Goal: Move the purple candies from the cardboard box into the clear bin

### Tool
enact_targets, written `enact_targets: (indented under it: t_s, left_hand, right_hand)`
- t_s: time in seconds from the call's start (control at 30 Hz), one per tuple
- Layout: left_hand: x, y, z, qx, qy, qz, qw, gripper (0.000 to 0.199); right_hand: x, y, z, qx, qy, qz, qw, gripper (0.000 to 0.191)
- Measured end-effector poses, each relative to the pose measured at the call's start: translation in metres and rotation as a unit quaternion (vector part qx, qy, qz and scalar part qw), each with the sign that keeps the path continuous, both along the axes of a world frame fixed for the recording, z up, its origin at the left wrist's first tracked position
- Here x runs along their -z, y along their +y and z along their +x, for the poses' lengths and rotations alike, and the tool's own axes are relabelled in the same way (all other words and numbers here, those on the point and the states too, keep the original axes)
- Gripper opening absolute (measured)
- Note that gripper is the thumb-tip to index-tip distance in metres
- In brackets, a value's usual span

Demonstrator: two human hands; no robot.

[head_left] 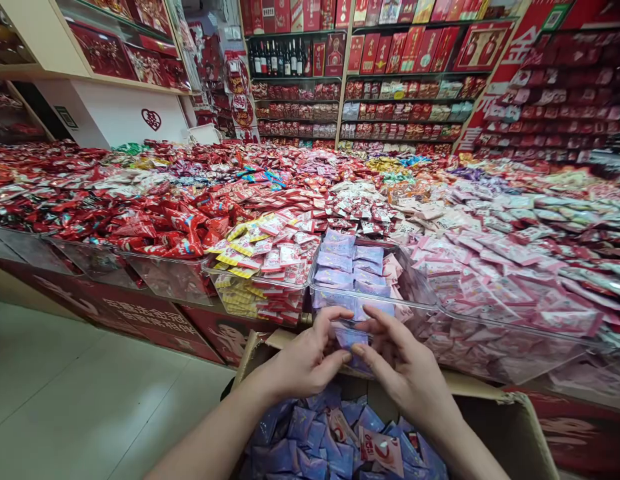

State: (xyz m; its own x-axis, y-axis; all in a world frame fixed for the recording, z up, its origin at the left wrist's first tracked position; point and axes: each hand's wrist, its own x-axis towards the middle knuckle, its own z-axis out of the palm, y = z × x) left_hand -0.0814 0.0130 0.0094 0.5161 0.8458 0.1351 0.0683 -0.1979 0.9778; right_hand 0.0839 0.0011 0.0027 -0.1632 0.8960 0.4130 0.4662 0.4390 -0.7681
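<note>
My left hand (307, 360) and my right hand (410, 367) face each other over an open cardboard box (527, 427). Between their thumbs and fingers they hold a small purple candy packet (351, 339); whether others are with it I cannot tell. Below, the box contains many loose purple packets (300, 423) and a few pink-and-red ones (381, 450). Just beyond my fingertips stands a clear plastic bin (415, 301), where purple packets (335, 260) are stacked in two rows beside several pale pink ones. My fingers partly cover the bin's front wall.
To the left is a bin of yellow, white and red packets (265, 257); to the right lies a heap of pink packets (500, 280). Red packets (160, 227) spread further left. Behind rise shelves of boxes and bottles (277, 59). Tiled floor (90, 400) shows at lower left.
</note>
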Motion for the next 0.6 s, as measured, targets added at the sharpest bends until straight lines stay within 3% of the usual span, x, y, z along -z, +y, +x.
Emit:
enact_targets:
  t_s: [0.07,0.13,0.27,0.33,0.43,0.6]
  left_hand:
    - [0.002,0.001,0.0,0.007,-0.003,0.006,1.0,0.048]
    - [0.003,0.002,0.001,0.001,-0.03,-0.002,1.0,0.052]
    - [0.006,0.005,0.002,-0.043,-0.032,0.015,0.998,0.047]
    - [0.006,0.005,0.003,-0.049,0.004,0.04,0.998,0.043]
    - [0.005,0.004,0.002,-0.046,0.055,0.074,0.995,0.036]
    - [0.002,0.004,0.0,-0.041,0.105,0.123,0.986,0.025]
  right_hand:
    - [-0.015,0.004,0.005,-0.043,-0.051,0.001,0.998,0.026]
    - [-0.034,0.013,0.014,-0.038,-0.072,0.021,0.996,0.016]
    - [-0.075,0.049,0.037,0.106,-0.063,0.062,0.99,0.027]
    - [-0.087,0.07,0.04,0.148,-0.148,0.04,0.977,0.036]
    - [-0.086,0.092,0.032,0.133,-0.317,-0.028,0.939,0.034]
    - [-0.069,0.106,0.018,0.091,-0.449,-0.09,0.884,0.023]
